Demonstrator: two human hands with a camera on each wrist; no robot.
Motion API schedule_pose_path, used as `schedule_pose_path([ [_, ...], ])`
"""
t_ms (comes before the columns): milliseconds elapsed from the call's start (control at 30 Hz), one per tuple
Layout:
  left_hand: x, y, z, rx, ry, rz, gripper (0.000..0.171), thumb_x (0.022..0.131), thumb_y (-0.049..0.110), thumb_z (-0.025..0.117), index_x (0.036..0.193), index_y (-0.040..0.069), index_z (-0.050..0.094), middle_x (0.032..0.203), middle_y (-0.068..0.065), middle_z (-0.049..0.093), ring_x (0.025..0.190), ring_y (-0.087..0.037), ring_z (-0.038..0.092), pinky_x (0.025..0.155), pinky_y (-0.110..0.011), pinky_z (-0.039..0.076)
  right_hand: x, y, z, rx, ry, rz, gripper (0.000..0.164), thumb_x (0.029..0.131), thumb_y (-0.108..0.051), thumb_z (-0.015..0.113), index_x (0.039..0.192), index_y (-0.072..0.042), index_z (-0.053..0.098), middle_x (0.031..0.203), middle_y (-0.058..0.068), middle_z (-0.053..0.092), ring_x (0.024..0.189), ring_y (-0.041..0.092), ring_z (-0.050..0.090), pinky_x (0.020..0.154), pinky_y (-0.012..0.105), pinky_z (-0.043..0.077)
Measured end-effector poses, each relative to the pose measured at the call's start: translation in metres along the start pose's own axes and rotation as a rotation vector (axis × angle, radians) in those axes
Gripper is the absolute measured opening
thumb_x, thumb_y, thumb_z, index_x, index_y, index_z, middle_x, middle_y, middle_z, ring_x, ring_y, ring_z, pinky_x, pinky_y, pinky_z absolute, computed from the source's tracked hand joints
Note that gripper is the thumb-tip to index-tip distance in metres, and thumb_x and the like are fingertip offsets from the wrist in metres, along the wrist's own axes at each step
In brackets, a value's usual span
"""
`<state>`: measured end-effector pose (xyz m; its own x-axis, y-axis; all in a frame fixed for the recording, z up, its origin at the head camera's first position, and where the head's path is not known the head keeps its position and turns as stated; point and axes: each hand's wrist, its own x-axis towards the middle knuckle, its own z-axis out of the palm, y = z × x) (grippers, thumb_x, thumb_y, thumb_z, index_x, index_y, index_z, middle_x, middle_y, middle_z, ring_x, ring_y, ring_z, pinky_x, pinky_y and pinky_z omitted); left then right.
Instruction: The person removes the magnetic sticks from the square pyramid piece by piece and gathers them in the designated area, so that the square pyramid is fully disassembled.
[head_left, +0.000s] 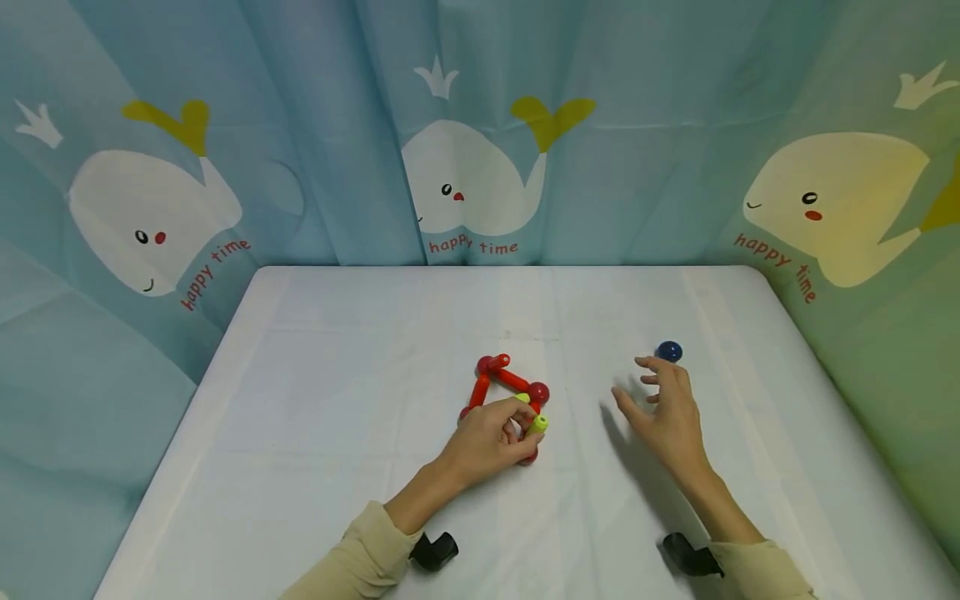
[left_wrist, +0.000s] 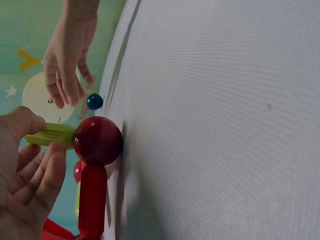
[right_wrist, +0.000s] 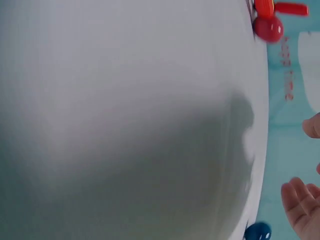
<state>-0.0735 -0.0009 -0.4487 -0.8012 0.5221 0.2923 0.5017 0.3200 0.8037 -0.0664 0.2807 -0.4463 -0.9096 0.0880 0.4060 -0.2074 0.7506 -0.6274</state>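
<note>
My left hand (head_left: 486, 443) pinches a yellow-green rod (left_wrist: 52, 134) between thumb and fingers. That rod stands up from a red ball (left_wrist: 98, 141), one corner of a frame of red balls and red rods (head_left: 513, 380) lying on the table. A second yellow-green rod (head_left: 521, 398) shows just behind the fingers, and the hand hides part of the frame. To the right, my right hand (head_left: 670, 421) hovers over the table with fingers spread and slightly bent, holding nothing. Close past its fingertips lies a blue ball (head_left: 670, 352).
The white-covered table (head_left: 360, 350) ends at a light blue curtain (head_left: 330, 167) printed with whales, which also runs along both sides. A black piece (head_left: 435, 552) sits by the left cuff, and another black piece (head_left: 686, 557) by the right cuff.
</note>
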Motion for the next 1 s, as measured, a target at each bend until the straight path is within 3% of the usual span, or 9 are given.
schedule_pose_path([
  [133,-0.001,-0.002,-0.001,-0.103,-0.050,-0.009,0.018,0.090,0.003,0.075,0.105,0.002,0.064,0.088,-0.004,0.067,0.066,0.002,0.055,0.063,-0.015,0.052,-0.006,-0.012,0.005,0.032,-0.032,-0.047,0.053,0.084,-0.002,0.081,0.131,0.002,0.057,0.129,0.024,0.053,0.097,0.038,0.067,0.072,0.019,0.049],
  [367,-0.007,-0.006,-0.006,-0.203,-0.094,-0.077,0.021,0.091,0.001,0.070,0.107,0.004,0.057,0.088,-0.004,0.066,0.069,-0.002,0.060,0.066,-0.019,0.055,-0.015,-0.033,0.011,0.068,-0.109,-0.113,0.047,0.082,0.001,0.083,0.125,0.001,0.062,0.126,0.017,0.058,0.091,0.033,0.069,0.070,0.030,0.057],
  [533,-0.011,-0.009,-0.012,-0.189,-0.106,-0.061,0.023,0.092,0.003,0.071,0.109,0.007,0.056,0.093,-0.005,0.067,0.075,-0.002,0.063,0.071,-0.020,0.057,-0.021,-0.048,0.020,0.114,-0.188,-0.215,0.043,0.080,0.001,0.084,0.119,-0.003,0.066,0.119,0.009,0.065,0.092,0.027,0.068,0.070,0.035,0.059],
  [700,-0.012,-0.011,-0.015,-0.157,-0.111,0.002,0.024,0.091,0.000,0.072,0.109,0.005,0.055,0.093,-0.006,0.066,0.077,-0.003,0.061,0.072,-0.019,0.056,-0.028,-0.058,0.029,0.165,-0.282,-0.286,0.037,0.081,-0.001,0.084,0.114,-0.005,0.068,0.110,0.005,0.069,0.091,0.023,0.067,0.071,0.034,0.058],
  [1000,-0.016,-0.011,-0.019,-0.121,-0.128,0.038,0.024,0.091,-0.003,0.071,0.108,0.003,0.055,0.093,-0.008,0.068,0.078,-0.003,0.061,0.072,-0.018,0.056,-0.034,-0.068,0.041,0.181,-0.428,-0.289,0.030,0.083,-0.005,0.084,0.109,-0.009,0.071,0.097,-0.001,0.070,0.083,0.014,0.064,0.071,0.030,0.057],
])
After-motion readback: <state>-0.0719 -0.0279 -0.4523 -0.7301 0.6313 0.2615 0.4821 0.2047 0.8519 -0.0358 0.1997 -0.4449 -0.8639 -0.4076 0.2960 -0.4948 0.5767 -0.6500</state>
